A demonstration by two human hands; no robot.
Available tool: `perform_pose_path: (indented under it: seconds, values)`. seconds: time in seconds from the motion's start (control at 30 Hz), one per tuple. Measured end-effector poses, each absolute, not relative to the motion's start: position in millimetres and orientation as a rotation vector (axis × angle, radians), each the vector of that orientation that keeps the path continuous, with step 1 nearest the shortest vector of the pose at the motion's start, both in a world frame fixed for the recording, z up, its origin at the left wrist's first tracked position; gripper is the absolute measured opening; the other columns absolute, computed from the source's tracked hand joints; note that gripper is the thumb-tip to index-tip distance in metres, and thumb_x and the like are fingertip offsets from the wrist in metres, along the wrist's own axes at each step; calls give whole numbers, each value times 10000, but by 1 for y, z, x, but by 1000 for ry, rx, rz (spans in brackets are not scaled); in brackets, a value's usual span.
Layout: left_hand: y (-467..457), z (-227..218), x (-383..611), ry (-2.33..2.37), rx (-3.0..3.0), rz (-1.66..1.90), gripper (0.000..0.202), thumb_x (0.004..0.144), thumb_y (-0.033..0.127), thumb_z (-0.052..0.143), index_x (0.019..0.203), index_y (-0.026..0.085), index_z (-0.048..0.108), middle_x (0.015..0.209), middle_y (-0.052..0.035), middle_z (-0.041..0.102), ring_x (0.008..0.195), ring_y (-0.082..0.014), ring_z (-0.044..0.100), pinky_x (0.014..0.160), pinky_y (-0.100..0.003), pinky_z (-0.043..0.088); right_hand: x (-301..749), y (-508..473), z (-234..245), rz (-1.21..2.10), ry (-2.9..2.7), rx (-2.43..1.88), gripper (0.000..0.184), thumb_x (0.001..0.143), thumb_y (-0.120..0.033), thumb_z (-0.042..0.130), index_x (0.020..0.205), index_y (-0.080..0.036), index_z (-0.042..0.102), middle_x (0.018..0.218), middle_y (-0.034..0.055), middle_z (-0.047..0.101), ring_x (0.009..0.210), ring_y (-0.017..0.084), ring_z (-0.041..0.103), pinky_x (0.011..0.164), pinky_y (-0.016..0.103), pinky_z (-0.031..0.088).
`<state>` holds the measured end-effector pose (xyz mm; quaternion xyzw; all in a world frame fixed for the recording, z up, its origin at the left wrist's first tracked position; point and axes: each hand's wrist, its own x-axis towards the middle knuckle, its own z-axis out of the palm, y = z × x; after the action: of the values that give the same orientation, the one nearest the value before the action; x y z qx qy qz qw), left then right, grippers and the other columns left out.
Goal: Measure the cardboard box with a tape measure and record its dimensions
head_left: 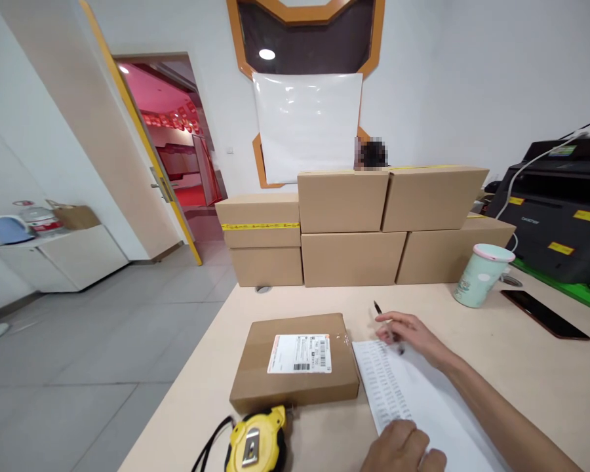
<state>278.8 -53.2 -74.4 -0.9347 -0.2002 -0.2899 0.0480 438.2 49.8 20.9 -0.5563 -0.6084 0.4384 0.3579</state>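
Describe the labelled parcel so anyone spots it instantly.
Find the cartons stacked across the table. Nearer, left of the printed sheet and beyond the yellow tape measure, lies a flat brown box. Unlike the cartons' visible sides, it bears a white barcode label.

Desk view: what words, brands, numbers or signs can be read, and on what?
"brother", on the black printer.
Too small or blurred to read:
Shipping label on the brown parcel
Print on the white sheet
Yellow stickers on the printer
Red bottle label
Marks on the yellow strip
Print on mint cup
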Motion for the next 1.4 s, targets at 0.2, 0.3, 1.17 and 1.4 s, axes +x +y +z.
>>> perform_pose_path:
  seconds: [0.2,0.3,1.17,1.4]
  values:
    - [-37,-51,305,-857,-3014,-423,726,776,479,617,1277,-30,491,1282,-272,546,1262,-384,450,1072,-501,388,469,11,60,868,-1490,-1290,407,773,-488,654,1073,-214,619,1085,134,699,1035,287,635,848,396,505]
    - [-32,-38,315,-1066,-3073,-266,819,840,519,530,1389,-58,338,1453,-288,323,1394,-386,206,1148,-514,257,463,6,51,583,-1446,-1454,313,775,-532,634,771,-223,588,721,47,685,689,195,629,650,295,494]
    - [9,-19,302,-1193,-3325,-243,849,879,611,350,1411,-49,300,1487,-320,184,1406,-382,68,1163,-553,71,455,66,-49,903,-1035,-1354,397,696,-552,694,626,-191,544,524,-45,485,516,114,437,527,257,355]
    - [8,-14,302,-1182,-3295,-208,838,889,609,322,1412,-45,303,1490,-315,194,1398,-402,41,1158,-576,74,451,68,-47,903,-1021,-1371,409,622,-546,740,718,-195,555,587,-7,585,564,146,535,554,273,421]
